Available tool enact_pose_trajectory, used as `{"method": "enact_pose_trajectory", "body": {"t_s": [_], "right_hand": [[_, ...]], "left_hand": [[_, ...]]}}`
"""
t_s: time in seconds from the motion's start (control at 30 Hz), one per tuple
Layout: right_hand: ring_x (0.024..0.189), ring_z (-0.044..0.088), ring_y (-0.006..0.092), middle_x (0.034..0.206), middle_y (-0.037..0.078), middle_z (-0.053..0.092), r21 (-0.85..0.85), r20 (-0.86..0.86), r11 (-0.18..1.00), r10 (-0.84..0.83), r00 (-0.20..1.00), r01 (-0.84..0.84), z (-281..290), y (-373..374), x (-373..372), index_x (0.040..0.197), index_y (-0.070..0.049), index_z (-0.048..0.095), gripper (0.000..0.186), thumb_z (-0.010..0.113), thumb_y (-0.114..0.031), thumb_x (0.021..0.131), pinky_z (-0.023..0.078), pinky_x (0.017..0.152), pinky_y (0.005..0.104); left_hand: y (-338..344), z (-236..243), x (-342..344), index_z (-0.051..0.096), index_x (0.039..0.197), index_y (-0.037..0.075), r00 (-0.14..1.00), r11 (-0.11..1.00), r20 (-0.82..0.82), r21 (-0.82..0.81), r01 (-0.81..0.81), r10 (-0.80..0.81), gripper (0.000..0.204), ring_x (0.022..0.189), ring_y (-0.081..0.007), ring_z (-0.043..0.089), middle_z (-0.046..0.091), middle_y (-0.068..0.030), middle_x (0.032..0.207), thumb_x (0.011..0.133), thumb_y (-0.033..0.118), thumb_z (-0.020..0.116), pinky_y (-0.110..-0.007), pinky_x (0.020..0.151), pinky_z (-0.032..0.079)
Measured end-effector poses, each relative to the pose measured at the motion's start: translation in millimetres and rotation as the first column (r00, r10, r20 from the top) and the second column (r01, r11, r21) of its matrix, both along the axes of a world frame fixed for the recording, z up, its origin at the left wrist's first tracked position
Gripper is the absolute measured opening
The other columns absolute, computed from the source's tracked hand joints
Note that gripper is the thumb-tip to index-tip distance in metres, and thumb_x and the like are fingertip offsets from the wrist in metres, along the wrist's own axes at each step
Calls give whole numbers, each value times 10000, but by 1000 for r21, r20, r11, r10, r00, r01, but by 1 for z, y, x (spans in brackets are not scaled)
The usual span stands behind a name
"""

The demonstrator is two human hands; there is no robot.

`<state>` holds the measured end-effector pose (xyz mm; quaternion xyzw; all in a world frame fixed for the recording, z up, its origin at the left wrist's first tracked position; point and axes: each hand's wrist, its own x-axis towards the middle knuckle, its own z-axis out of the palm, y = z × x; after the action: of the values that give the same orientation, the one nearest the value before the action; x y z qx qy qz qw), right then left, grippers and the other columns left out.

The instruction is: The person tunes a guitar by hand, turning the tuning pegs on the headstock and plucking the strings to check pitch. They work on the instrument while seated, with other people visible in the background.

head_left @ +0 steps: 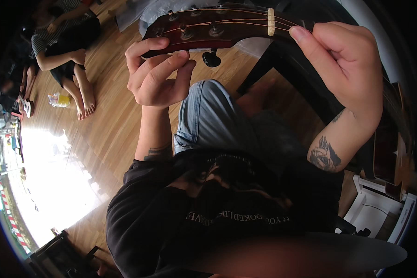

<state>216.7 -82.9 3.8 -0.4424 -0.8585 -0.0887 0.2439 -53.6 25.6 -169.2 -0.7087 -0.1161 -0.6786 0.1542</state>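
A dark red-brown guitar headstock crosses the top of the view, with metal posts, several thin strings, a black tuning knob hanging below and a pale nut. My left hand is curled at the headstock's left end, index finger resting on it and the other fingers bent against its lower edge. Right of the nut, my right hand is closed, thumb and bent forefinger pinched on a string. Where those fingertips meet, the string is partly hidden.
Another person sits barefoot on the wooden floor at upper left, near a yellow drink cup. My bent knee is beneath the headstock. A black frame stands right of it, a white object lower right.
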Motion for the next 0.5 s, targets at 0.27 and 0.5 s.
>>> {"method": "enact_pose_trajectory", "body": {"t_s": [0.27,0.5], "right_hand": [[526,255,115,581,16,301,-23,-14,1000,-19,1000,19,0,0,5,650,-1,411,472,727,-27,1000,193,522,342],[532,255,109,587,12,295,-27,-6,1000,-7,1000,7,2,-2,1,658,0,413,470,731,-34,1002,204,524,335]], "left_hand": [[11,8,26,601,818,104,975,990,216,138,30,-60,315,824,-219,627,556,-63,969,814,155,911,-354,699,500],[6,5,51,541,1029,88,879,977,434,164,139,-198,360,895,-275,682,617,-80,990,829,6,829,-390,786,514]]}}
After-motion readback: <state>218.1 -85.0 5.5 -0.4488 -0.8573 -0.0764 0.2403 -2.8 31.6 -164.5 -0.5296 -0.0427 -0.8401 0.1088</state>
